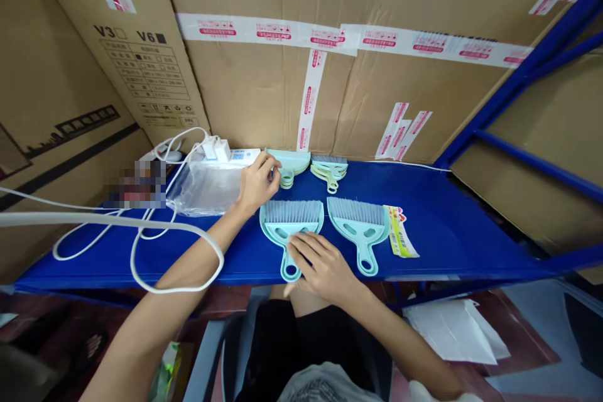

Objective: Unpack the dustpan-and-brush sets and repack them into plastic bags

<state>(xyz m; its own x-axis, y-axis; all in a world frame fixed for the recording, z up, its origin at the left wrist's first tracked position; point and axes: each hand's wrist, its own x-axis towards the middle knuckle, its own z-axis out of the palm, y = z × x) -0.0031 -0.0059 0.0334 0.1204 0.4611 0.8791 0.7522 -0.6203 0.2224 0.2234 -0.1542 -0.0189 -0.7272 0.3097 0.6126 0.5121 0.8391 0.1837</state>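
Observation:
Two mint dustpans, each with a grey-bristled brush fitted on it, lie side by side on the blue table. My right hand rests with spread fingers over the handle of the left set. The right set lies untouched, with a yellow and white label card beside it. Farther back, my left hand reaches to a stack of mint dustpans; its fingers are bent at the stack's left edge, and their grip is unclear. A stack of small brushes sits just right of that.
Clear plastic bags and a white power strip lie at the back left. White cables loop over the table's left side. Cardboard stands behind, and a blue metal frame runs along the right.

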